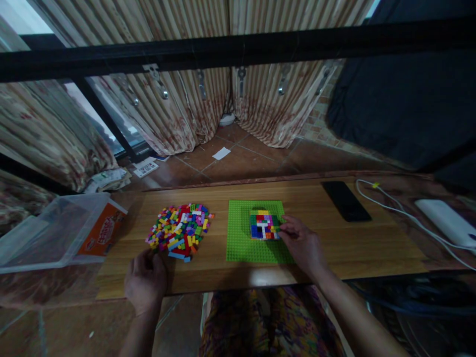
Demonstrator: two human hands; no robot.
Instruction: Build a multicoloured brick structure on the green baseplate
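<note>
A green studded baseplate (238, 238) lies on the wooden table. On it stands a small multicoloured structure of toy bricks (265, 229), with a white T-shaped part inside. My right hand (303, 245) is at the structure's right side, thumb and fingers pinched together around what looks like a small green brick, though the fingertips partly hide it. My left hand (145, 280) is curled closed at the table's front edge, just below the pile of loose toy bricks (182, 228). Whatever its fingers hold, if anything, is too small to make out.
A clear plastic box (55, 230) with an orange label stands left of the table (219, 275). At the back right lies a black phone (345, 201). Farther right are a white cable (403, 210) and a white power strip (446, 223). A dark rail (238, 47) crosses beyond the table.
</note>
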